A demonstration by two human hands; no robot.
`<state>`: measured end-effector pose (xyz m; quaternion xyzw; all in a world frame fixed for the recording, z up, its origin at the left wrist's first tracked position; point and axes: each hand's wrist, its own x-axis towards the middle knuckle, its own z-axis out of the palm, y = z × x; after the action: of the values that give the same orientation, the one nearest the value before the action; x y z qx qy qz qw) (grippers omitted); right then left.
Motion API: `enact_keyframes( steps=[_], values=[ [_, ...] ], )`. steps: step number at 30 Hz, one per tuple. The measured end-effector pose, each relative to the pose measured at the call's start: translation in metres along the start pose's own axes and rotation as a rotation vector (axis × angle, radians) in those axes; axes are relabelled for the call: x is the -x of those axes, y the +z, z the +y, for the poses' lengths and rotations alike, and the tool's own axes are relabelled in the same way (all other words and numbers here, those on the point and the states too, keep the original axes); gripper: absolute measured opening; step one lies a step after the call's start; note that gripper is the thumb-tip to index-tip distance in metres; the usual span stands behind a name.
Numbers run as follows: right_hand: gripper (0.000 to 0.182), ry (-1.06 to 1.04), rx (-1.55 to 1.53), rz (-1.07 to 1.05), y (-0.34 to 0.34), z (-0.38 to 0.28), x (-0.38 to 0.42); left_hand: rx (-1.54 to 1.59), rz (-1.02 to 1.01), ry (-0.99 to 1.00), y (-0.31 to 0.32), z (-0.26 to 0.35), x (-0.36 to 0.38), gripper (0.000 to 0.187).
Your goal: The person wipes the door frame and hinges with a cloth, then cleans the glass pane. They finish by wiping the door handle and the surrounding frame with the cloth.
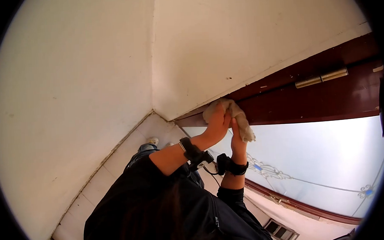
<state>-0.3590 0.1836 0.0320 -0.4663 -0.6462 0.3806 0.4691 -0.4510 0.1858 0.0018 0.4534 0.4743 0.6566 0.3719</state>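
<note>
A crumpled beige cloth (242,121) lies against the dark red door frame, low beside the wall corner. My left hand (218,122) presses on the cloth's left part, its fingers close together over it. Just to the right, my right hand (236,134) is upright with its fingers at the cloth, which drapes down past its outer side. The two hands nearly touch. Black straps with small devices sit on both wrists.
A brass hinge (321,78) is on the dark red frame (311,102) at right. Beside it is a frosted glass panel (322,153) with blue ornaments. Cream walls (70,82) meet at a corner. A floor vent (281,232) and a shoe (152,140) show below.
</note>
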Motion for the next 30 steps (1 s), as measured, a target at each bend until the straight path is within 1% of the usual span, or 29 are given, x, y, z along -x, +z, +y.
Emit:
enact_keyframes(
  steps=[2,4,6,8,9,11,12,14,15,17,18,20,21,23,24,26,27,29,30],
  values=[
    [0.023,-0.003,0.019,-0.113,0.004,0.017,-0.001,-0.047,0.02,-0.052,0.001,-0.03,0.006,0.022],
    [0.021,0.014,0.002,-0.096,0.011,0.028,0.002,-0.048,0.029,-0.054,-0.003,-0.036,0.006,0.021],
    [0.021,0.024,-0.031,-0.123,0.013,0.039,0.003,-0.049,0.037,-0.057,-0.005,-0.045,0.008,0.022],
    [0.022,0.029,-0.054,-0.138,0.018,0.049,0.004,-0.073,0.108,-0.118,-0.005,-0.055,0.01,0.023],
    [0.023,0.032,-0.078,-0.152,0.019,0.054,0.005,-0.074,0.107,-0.119,-0.004,-0.067,0.011,0.023],
    [0.025,0.029,-0.081,-0.167,0.021,0.065,0.007,-0.033,0.044,-0.193,-0.004,-0.095,0.014,0.024],
    [0.025,0.03,-0.083,-0.17,0.02,0.077,0.009,-0.034,0.047,-0.194,-0.004,-0.103,0.015,0.024],
    [0.025,0.036,0.045,-0.182,0.018,0.106,0.015,-0.068,0.037,-0.235,-0.007,-0.114,0.016,0.025],
    [0.025,0.035,0.043,-0.185,0.017,0.12,0.017,-0.069,0.039,-0.234,-0.008,-0.126,0.017,0.025],
    [0.026,0.094,0.073,-0.242,0.017,0.143,0.02,-0.269,-0.012,-0.182,-0.01,-0.151,0.018,0.028],
    [0.026,0.092,0.073,-0.243,0.02,0.15,0.022,-0.269,-0.01,-0.181,-0.013,-0.158,0.019,0.028],
    [0.026,0.144,0.013,-0.28,0.025,0.162,0.025,-0.374,-0.154,-0.255,-0.02,-0.171,0.02,0.025],
    [0.026,0.141,0.012,-0.28,0.028,0.164,0.028,-0.375,-0.154,-0.251,-0.022,-0.187,0.022,0.025],
    [0.026,-0.07,0.197,-0.263,0.032,0.164,0.031,-1.15,-0.568,0.387,-0.026,-0.216,0.024,0.03],
    [0.026,-0.077,0.196,-0.263,0.031,0.161,0.032,-1.153,-0.563,0.39,-0.029,-0.205,0.024,0.03],
    [0.028,0.132,0.057,-0.284,0.023,0.149,0.034,-0.556,-0.301,0.215,-0.033,-0.162,0.026,0.029],
    [0.028,0.13,0.056,-0.283,0.02,0.133,0.032,-0.557,-0.3,0.217,-0.032,-0.147,0.026,0.029],
    [0.028,0.007,0.116,-0.22,0.014,0.09,0.029,-0.104,-0.179,-0.215,-0.024,-0.12,0.025,0.024],
    [0.028,0.007,0.117,-0.224,0.014,0.078,0.028,-0.103,-0.176,-0.215,-0.023,-0.099,0.023,0.024]
  ],
)
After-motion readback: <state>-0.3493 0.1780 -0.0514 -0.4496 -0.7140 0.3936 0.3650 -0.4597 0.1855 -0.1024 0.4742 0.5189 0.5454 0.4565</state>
